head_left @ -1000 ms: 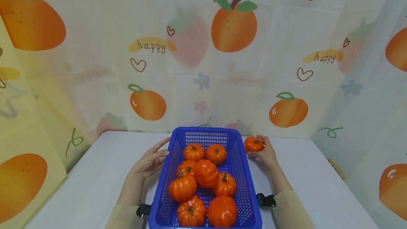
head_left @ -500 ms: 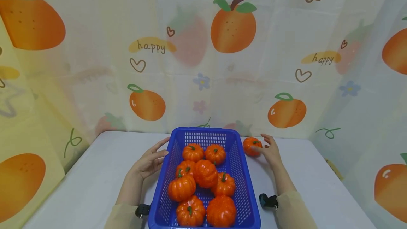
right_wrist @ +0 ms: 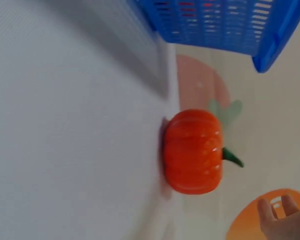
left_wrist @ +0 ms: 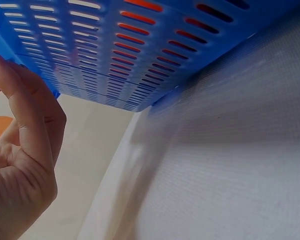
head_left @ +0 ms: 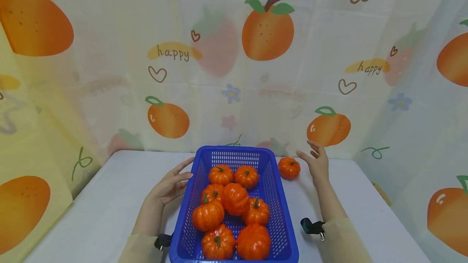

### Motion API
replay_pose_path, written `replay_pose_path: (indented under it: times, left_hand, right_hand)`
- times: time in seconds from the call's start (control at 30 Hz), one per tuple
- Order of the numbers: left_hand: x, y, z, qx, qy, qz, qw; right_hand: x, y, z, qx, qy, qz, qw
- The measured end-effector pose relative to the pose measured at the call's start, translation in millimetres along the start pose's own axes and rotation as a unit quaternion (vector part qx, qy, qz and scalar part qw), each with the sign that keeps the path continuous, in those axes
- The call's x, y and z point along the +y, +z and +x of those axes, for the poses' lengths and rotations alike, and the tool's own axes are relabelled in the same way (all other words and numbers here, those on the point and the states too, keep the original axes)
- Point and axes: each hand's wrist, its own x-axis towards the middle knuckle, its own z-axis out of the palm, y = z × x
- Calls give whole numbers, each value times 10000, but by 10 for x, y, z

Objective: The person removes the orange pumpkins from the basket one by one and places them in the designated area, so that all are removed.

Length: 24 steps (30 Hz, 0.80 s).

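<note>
A blue perforated plastic basket stands on the table, holding several small orange toy pumpkins with green stems. My left hand touches the basket's left rim, its index finger stretched along the side; in the left wrist view the fingers meet the rim. Outside the basket, near its far right corner, one more toy pumpkin sits on the table, stem up. To the right of that pumpkin, my right hand is raised, apart from it, fingers spread and holding nothing. The right wrist view shows this pumpkin untouched.
The white-covered table extends to both sides of the basket. Right behind its far edge hangs a fruit-print curtain, which also runs along both sides. A black camera mount is strapped at the right wrist.
My right hand has let go of the toy pumpkin beside the basket and moved up and right, away from it. My left hand stays at the basket rim.
</note>
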Motion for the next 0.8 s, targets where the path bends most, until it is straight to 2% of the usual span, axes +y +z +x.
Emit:
replay_pose_path:
  times: [0.17, 0.37, 0.57, 0.7, 0.8]
  left_hand:
    - [-18, -11, -8, -71, 18, -84, 9999]
    - [-36, -29, 0, -54, 29, -142, 9999]
    - [-15, -19, -6, 26, -15, -126, 9999]
    - [-8, -8, -4, -23, 9, -110, 9999]
    - [-9, -6, 6, -89, 23, -116, 9999]
  right_hand:
    - [-203, 40, -70, -460, -110, 115, 9988]
    - [-411, 152, -192, -1179, -520, 216, 9914]
    - [-541, 295, -336, -1961, -1082, 334, 9740]
    - [-613, 397, -458, -2350, -1232, 365, 9635]
    - [-656, 469, -567, -2763, -1321, 515, 9506]
